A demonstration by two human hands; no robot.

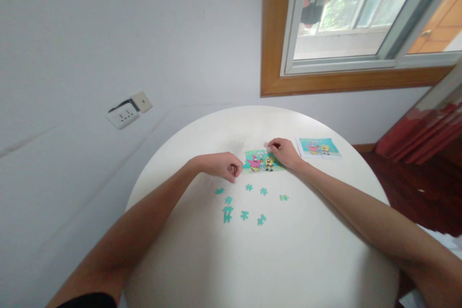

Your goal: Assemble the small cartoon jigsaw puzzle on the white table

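Note:
A partly assembled cartoon jigsaw puzzle point(258, 163), with a pink starfish figure and a yellow square one, lies flat on the round white table point(288, 250). My left hand point(226, 166) is at its left edge with the fingers curled in; whatever they may hold is hidden. Over the puzzle's upper right corner rests my right hand point(285, 152), its thumb and fingers bent together and covering that part. Several loose teal puzzle pieces point(244, 215) are scattered nearer to me. One greenish puzzle piece point(284, 198) lies apart on the right.
A reference picture card point(318, 147) with the same cartoon lies to the right of my right hand. Beyond the table stand a white wall with a socket point(124, 114) and a wood-framed window point(271, 48). A red curtain point(418, 132) hangs at the right.

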